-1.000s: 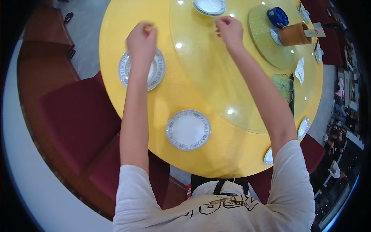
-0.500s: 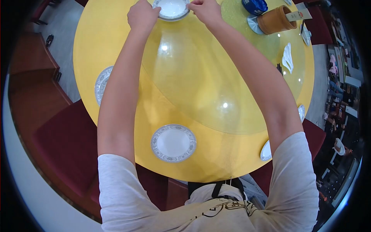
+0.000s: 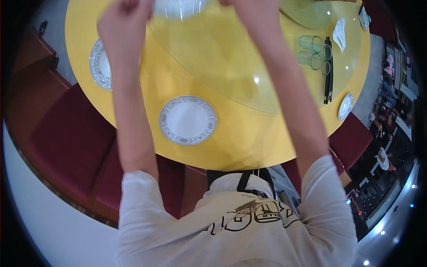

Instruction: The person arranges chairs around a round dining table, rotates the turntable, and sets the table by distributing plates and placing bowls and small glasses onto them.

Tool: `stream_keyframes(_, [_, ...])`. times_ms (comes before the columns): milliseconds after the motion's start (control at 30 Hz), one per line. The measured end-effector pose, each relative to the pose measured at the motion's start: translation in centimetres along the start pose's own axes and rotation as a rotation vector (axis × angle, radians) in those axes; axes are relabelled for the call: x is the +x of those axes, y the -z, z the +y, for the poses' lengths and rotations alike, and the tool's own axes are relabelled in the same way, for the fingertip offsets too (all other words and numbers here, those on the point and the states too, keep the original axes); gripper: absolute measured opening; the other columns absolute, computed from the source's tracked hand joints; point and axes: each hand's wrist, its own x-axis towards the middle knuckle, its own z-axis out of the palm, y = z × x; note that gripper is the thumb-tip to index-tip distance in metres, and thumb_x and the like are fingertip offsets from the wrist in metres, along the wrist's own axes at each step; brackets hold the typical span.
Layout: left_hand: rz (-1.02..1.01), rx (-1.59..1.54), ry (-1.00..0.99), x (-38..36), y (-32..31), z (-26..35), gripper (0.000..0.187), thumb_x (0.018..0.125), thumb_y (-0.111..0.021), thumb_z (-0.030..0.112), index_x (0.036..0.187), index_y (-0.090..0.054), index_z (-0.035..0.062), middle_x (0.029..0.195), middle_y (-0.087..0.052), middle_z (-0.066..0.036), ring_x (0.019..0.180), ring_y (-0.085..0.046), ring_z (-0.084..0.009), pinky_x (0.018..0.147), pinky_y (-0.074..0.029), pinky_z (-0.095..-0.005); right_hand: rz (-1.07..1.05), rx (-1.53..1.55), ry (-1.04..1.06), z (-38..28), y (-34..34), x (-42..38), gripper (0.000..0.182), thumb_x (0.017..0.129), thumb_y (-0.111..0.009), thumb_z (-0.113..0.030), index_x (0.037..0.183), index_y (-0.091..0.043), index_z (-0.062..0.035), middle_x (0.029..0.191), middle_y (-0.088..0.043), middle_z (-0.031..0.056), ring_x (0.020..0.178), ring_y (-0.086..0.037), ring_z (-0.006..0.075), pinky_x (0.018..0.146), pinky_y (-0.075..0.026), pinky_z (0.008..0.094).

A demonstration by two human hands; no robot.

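Both my arms reach toward the top edge of the view over a round yellow table [image 3: 240,138]. A bowl or dish [image 3: 180,8], blurred and cut off by the frame, lies between my hands. My left hand [image 3: 126,22] is at its left side with the fingers curled; my right hand [image 3: 251,11] is to its right, its fingers mostly out of frame. Whether either touches the dish cannot be made out. A white plate with a patterned rim [image 3: 187,120] lies nearest my body. Another patterned plate [image 3: 101,66] is partly behind my left forearm.
On the glass turntable [image 3: 209,66] at the right are clear glasses [image 3: 308,58], black chopsticks [image 3: 328,73] and a folded white napkin [image 3: 339,35]. A small plate [image 3: 345,107] sits at the right edge. Dark red chairs [image 3: 71,138] surround the table.
The view has shifted, so the near plate appears higher. My hands have moved apart and up in the frame. The glasses and chopsticks now show; the wooden container is almost out of view.
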Motion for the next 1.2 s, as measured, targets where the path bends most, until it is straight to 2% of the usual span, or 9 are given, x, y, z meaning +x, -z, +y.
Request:
stream_keyframes(33, [0.027, 0.067, 0.056, -4.3, 0.8, -0.6, 0.025, 0.081, -0.076, 0.017, 0.092, -0.068, -0.0038, 0.076, -0.067, -0.004, 0.069, -0.06, -0.0097, 0.068, -0.049, -0.0248, -0.023, -0.033, -0.028, -1.9, 0.1, -8.5, 0.025, 0.081, -0.072, -0.023, 0.093, -0.071, -0.0014, 0.084, -0.071, 0.0103, 0.077, -0.068, 0.0185, 0.073, -0.054, 0.0315])
stream_keyframes(167, [0.034, -0.225, 0.48, -21.3, 2.1, -4.9, 0.014, 0.081, -0.075, 0.0, 0.089, -0.063, -0.0018, 0.075, -0.061, 0.0, 0.069, -0.057, -0.0052, 0.063, -0.047, -0.0199, -0.192, 0.125, -0.417, 3.4, 0.0, -19.4, 0.014, 0.083, -0.074, -0.006, 0.093, -0.069, 0.0019, 0.081, -0.069, 0.0053, 0.072, -0.064, 0.0094, 0.067, -0.052, 0.0229])
stream_keyframes(267, [0.045, -0.299, 0.655, -28.1, 2.6, -7.2, 0.016, 0.083, -0.072, -0.003, 0.095, -0.061, -0.0033, 0.077, -0.061, -0.001, 0.069, -0.058, -0.0056, 0.062, -0.047, -0.0188, -0.227, 0.103, -0.422, 5.6, -0.9, -25.4, 0.017, 0.082, -0.074, -0.009, 0.094, -0.069, 0.0024, 0.081, -0.07, 0.0101, 0.071, -0.066, 0.0132, 0.067, -0.054, 0.0255])
stream_keyframes(667, [-0.055, 0.047, 0.604, -29.4, 3.3, -8.7, 0.016, 0.084, -0.073, 0.004, 0.091, -0.06, -0.0034, 0.076, -0.058, -0.002, 0.067, -0.054, -0.006, 0.061, -0.046, -0.0206, -0.251, 0.103, -0.474, 8.4, -3.3, -28.0, 0.018, 0.082, -0.074, -0.011, 0.094, -0.069, 0.0012, 0.081, -0.07, 0.0096, 0.071, -0.066, 0.0142, 0.066, -0.054, 0.0273])
stream_keyframes(733, [-0.031, 0.157, 0.532, -28.9, 4.1, -8.2, 0.018, 0.083, -0.073, 0.007, 0.09, -0.06, -0.0034, 0.073, -0.058, -0.004, 0.065, -0.055, -0.0091, 0.061, -0.047, -0.024, -0.295, -0.111, -0.422, 7.6, -2.3, -27.4, 0.018, 0.082, -0.074, -0.014, 0.093, -0.069, -0.0002, 0.081, -0.07, 0.0088, 0.07, -0.066, 0.0147, 0.066, -0.053, 0.0289])
stream_keyframes(833, [0.101, 0.142, 0.469, -26.1, 5.4, -7.4, 0.016, 0.084, -0.071, 0.009, 0.088, -0.06, -0.0027, 0.069, -0.055, -0.004, 0.063, -0.053, -0.0119, 0.06, -0.046, -0.027, -0.154, -0.222, -0.18, 7.1, 0.4, -23.1, 0.018, 0.085, -0.072, -0.016, 0.092, -0.068, -0.001, 0.078, -0.069, 0.0072, 0.068, -0.064, 0.0133, 0.064, -0.052, 0.0293])
stream_keyframes(967, [0.116, 0.038, 0.116, -13.9, 3.6, -4.9, 0.012, 0.087, -0.065, 0.008, 0.087, -0.059, -0.0023, 0.068, -0.051, -0.005, 0.062, -0.049, -0.0135, 0.056, -0.041, -0.0296, 0.043, 0.088, -0.279, 5.9, 3.0, -13.6, 0.016, 0.091, -0.065, -0.016, 0.087, -0.066, -0.0002, 0.067, -0.062, 0.0031, 0.062, -0.058, 0.0083, 0.058, -0.047, 0.0254])
stream_keyframes(1033, [0.151, 0.1, -0.12, -5.8, 1.3, -2.4, 0.013, 0.085, -0.065, 0.01, 0.091, -0.061, -0.0009, 0.074, -0.058, -0.011, 0.063, -0.055, -0.0215, 0.061, -0.046, -0.0341, 0.046, 0.182, -0.155, 4.5, 3.0, -6.0, 0.016, 0.089, -0.063, -0.013, 0.081, -0.065, 0.0006, 0.065, -0.06, 0.0023, 0.056, -0.054, 0.0081, 0.053, -0.043, 0.0251])
stream_keyframes(1200, [0.132, 0.334, -0.293, 11.3, -6.6, -1.7, 0.026, 0.086, -0.063, 0.022, 0.104, -0.064, 0.0033, 0.086, -0.065, -0.013, 0.085, -0.065, -0.0285, 0.079, -0.051, -0.0407, 0.145, 0.077, -0.062, 4.0, 0.0, 9.1, 0.021, 0.083, -0.066, -0.021, 0.087, -0.068, 0.0002, 0.073, -0.068, 0.0082, 0.065, -0.067, 0.0175, 0.062, -0.053, 0.0308])
